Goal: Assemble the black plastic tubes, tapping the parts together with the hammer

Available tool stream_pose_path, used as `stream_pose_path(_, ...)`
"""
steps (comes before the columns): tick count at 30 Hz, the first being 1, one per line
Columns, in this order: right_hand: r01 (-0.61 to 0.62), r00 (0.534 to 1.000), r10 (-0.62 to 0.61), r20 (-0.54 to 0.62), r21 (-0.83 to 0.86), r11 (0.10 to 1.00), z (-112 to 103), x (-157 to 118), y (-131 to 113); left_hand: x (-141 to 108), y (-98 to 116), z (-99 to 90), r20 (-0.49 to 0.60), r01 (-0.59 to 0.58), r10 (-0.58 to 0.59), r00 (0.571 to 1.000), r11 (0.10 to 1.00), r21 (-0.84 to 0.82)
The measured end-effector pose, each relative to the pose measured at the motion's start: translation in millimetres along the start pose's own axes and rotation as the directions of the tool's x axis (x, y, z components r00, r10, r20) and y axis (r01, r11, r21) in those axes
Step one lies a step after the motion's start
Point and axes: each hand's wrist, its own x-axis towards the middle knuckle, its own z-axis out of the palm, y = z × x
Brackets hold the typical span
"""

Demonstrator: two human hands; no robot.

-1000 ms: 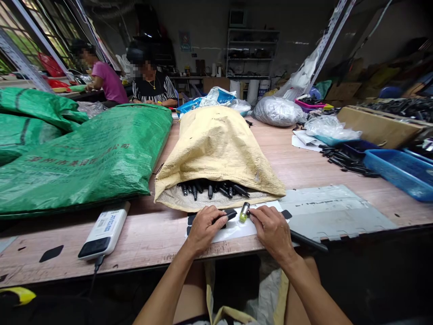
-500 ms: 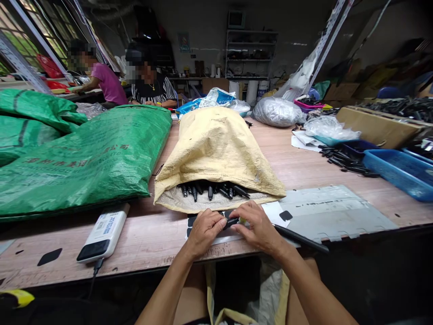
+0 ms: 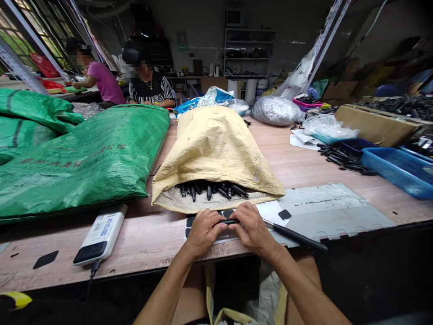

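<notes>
My left hand [image 3: 204, 231] and my right hand [image 3: 251, 225] meet at the table's front edge, fingers closed. Between them they grip a slim black pen-shaped piece [image 3: 230, 221]; its ends are hidden in my fingers. Under the hands lies a white sheet with dark rounded stickers [image 3: 227, 214]. Just beyond, a cream woven sack [image 3: 216, 144] lies with its mouth towards me, several black pen-shaped parts [image 3: 209, 193] showing inside. Beside my right hand rests a tool with a black handle [image 3: 299, 237] and a thin metal shaft.
A large green woven sack [image 3: 91, 158] fills the left, with a white power bank [image 3: 100, 234] in front. On the right are a grey mat [image 3: 331, 210], a blue tray [image 3: 399, 169] and a pile of black parts [image 3: 343, 158]. Two people [image 3: 149, 85] sit at the back left.
My fingers have closed in around the black piece. A small yellowish bit at my right fingertips is now out of sight. More of the tool's metal shaft shows.
</notes>
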Motion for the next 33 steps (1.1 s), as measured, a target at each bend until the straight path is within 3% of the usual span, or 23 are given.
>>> stream_pose_path(7,-0.002,0.998,0.007,-0.056,0.085,0.996,1,-3,6,0,0,0.3,-0.003,-0.008,0.008,1.0,1.0,-0.007)
stream_pose_path(13,0.003,1.0,0.001,-0.027,0.122,0.992,-5,-3,8,-1,1,-0.3,-0.009,-0.006,0.006,1.0,0.999,-0.042)
stream_pose_path(28,0.061,0.986,-0.048,0.161,-0.078,0.995,-9,2,3,-1,-1,0.2,0.032,0.004,-0.004,0.999,1.0,0.01)
stream_pose_path(33,0.073,0.99,-0.062,0.124,-0.081,0.994,-2,2,1,-1,-2,0.4,0.042,0.008,-0.008,0.999,1.0,0.01)
